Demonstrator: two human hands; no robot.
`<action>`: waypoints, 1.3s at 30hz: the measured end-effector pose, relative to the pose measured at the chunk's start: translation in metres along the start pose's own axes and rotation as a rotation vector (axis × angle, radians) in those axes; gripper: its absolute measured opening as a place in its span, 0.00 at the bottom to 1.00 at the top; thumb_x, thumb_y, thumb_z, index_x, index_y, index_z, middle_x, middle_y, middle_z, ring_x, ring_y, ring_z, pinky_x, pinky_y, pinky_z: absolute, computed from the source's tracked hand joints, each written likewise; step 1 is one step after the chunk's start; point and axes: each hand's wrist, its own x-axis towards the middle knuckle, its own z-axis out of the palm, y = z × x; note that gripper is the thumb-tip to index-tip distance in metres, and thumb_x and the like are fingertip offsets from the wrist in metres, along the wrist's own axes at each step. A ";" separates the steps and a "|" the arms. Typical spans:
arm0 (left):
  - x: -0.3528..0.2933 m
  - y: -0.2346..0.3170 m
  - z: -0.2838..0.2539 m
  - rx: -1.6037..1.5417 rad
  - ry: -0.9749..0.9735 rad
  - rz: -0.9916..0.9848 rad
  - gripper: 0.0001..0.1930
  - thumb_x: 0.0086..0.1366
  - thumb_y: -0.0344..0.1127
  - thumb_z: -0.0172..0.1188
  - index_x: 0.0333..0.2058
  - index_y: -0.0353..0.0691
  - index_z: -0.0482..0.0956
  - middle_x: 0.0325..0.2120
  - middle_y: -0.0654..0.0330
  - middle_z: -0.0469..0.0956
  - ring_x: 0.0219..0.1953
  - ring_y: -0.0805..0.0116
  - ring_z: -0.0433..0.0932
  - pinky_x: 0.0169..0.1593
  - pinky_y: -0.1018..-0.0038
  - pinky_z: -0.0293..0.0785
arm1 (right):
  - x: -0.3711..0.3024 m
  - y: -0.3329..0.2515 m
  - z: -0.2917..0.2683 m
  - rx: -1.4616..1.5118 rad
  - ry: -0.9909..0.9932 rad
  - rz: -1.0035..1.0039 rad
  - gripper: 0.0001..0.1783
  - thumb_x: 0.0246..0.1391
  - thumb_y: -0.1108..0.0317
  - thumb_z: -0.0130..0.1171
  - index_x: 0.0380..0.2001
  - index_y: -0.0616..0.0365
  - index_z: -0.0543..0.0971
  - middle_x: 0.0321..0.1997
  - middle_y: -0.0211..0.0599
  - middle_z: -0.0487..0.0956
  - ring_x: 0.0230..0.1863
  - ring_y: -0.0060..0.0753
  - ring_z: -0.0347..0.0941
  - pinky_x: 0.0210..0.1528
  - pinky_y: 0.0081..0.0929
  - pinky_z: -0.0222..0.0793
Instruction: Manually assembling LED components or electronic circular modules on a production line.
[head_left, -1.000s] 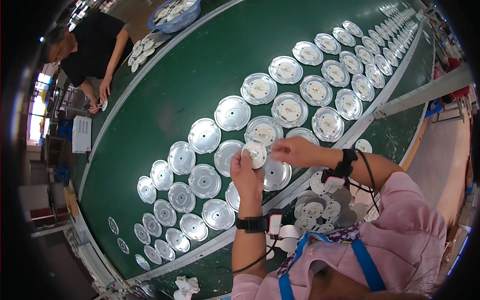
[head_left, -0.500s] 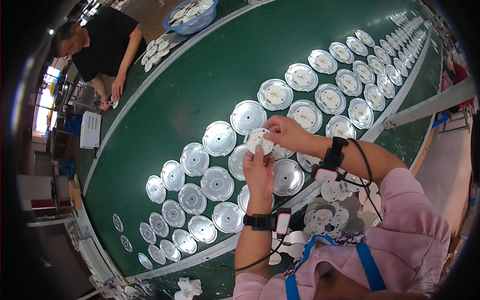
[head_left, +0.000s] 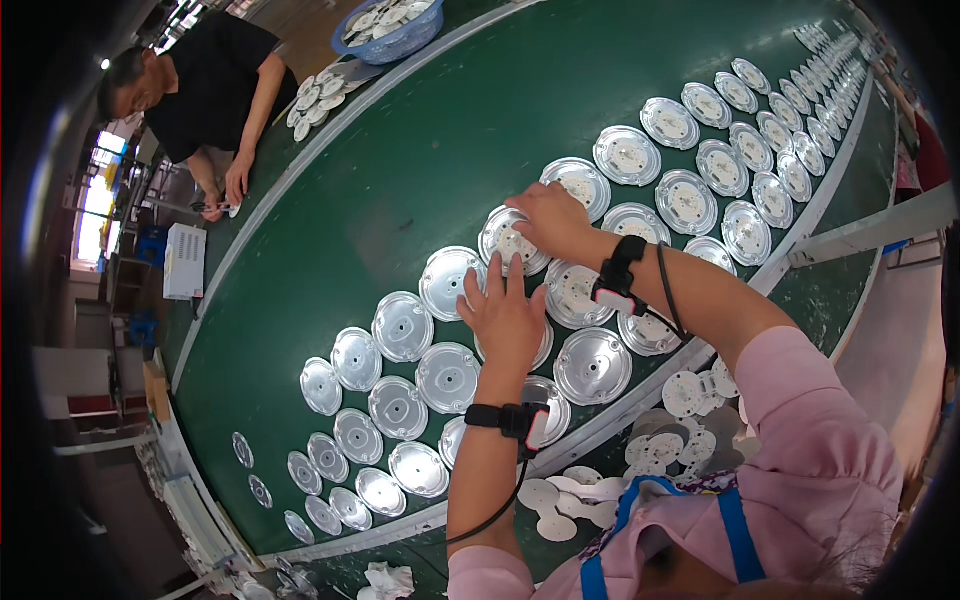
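A white round circuit board (head_left: 507,241) lies in a shiny silver round plate (head_left: 486,235) on the green work surface. My right hand (head_left: 556,222) rests over the far right side of this plate, its thumb and fingers apart and touching the board or rim. With fingers spread, my left hand (head_left: 507,325) reaches up from below, fingertips at the near edge of the same plate. It partly covers another silver plate (head_left: 541,345). Left of my hands, bare silver plates like this one (head_left: 453,283) stand in rows; plates to the right carry white boards (head_left: 627,155).
Loose white boards (head_left: 683,394) and flat white pieces (head_left: 556,525) lie beside me beyond the metal edge rail. Across the surface a person (head_left: 215,90) works near a blue basin (head_left: 395,38) of boards. A metal post (head_left: 870,225) stands to the right.
The white board held between both hands now lies in the silver plate. My left hand has opened and let go of it; my right hand has moved up and slightly right. The view has shifted a little.
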 end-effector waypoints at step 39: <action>0.014 0.019 0.011 0.123 -0.092 -0.126 0.29 0.52 0.56 0.55 0.51 0.49 0.68 0.54 0.57 0.60 0.55 0.47 0.54 0.53 0.43 0.42 | -0.034 0.024 -0.012 -0.390 0.091 -0.362 0.14 0.38 0.66 0.58 0.33 0.44 0.79 0.40 0.19 0.74 0.48 0.33 0.61 0.41 0.36 0.57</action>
